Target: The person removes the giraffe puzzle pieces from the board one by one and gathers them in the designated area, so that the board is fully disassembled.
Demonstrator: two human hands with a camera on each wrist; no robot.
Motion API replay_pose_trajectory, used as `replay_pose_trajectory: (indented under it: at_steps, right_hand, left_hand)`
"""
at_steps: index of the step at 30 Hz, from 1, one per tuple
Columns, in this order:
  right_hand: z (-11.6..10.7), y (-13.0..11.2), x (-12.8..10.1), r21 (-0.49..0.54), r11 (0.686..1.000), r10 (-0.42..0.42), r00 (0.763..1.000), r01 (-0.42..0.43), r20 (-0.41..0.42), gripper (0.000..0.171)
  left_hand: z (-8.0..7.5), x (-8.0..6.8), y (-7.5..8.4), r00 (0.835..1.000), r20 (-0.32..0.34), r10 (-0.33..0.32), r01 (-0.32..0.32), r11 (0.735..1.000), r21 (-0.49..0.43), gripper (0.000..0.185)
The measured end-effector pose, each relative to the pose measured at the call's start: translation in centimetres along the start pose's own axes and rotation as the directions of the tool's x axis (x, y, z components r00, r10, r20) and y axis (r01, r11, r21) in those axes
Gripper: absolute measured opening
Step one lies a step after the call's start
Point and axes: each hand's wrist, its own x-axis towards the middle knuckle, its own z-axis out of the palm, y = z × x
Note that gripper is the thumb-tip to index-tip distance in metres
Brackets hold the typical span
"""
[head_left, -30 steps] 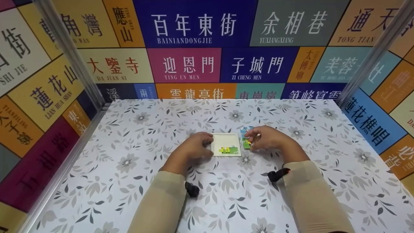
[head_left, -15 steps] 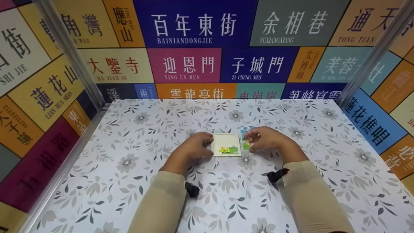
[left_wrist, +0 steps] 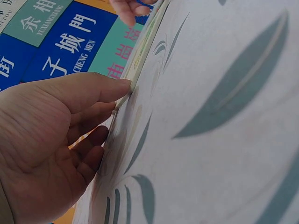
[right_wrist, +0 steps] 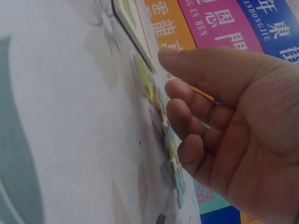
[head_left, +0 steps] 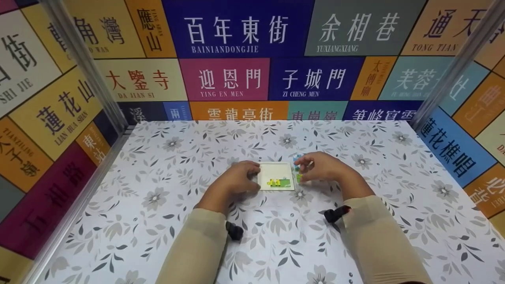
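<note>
A square cream puzzle tray (head_left: 276, 173) lies flat at the middle of the floral table, with a few green and yellow pieces (head_left: 278, 183) set in its near edge. My left hand (head_left: 252, 173) rests on the table at the tray's left side. Its thumb (left_wrist: 122, 86) touches the tray's edge (left_wrist: 140, 56) and its other fingers are loosely curled. Several loose colourful pieces (head_left: 298, 176) lie just right of the tray. My right hand (head_left: 303, 165) hovers over them with bent fingers (right_wrist: 180, 109). The pieces (right_wrist: 149, 86) lie flat below, and none shows between thumb and fingers.
The floral table cover (head_left: 177, 177) stretches out on all sides of the tray. Walls of colourful sign panels (head_left: 236, 79) close in the back and both sides, with metal posts (head_left: 83, 63) at the corners. Black wrist mounts (head_left: 335, 213) sit on both sleeves.
My right hand has shifted a little left and away, closer to the tray's right edge, covering more of the loose pieces. The left hand and tray have not moved.
</note>
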Motion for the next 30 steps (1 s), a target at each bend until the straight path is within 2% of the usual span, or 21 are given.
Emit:
replay_pose_trajectory:
  at_steps: [4, 9, 19, 30]
  right_hand:
    - [0.4, -1.0, 0.2, 0.001, 1.000, -0.008, 1.000, 0.008, 0.005, 0.056]
    - [1.2, -2.8, 0.6, -0.021, 0.998, -0.060, 0.998, 0.060, 0.026, 0.056]
    - [3.2, -5.4, 1.8, -0.015, 0.986, -0.166, 0.982, 0.169, 0.094, 0.056]
    - [4.3, -5.2, 2.1, -0.055, 0.987, -0.146, 0.982, 0.154, 0.120, 0.051]
  left_hand:
    - [0.0, 0.0, -0.1, 1.000, -0.003, -0.010, 0.010, 1.000, -0.010, 0.065]
    - [0.0, 0.1, -0.1, 1.000, -0.002, -0.025, 0.025, 1.000, -0.019, 0.065]
    - [0.0, -0.1, -0.2, 1.000, -0.020, 0.002, -0.002, 1.000, -0.020, 0.063]
    - [0.0, 0.0, 0.0, 1.000, -0.019, 0.022, -0.023, 0.999, -0.042, 0.063]
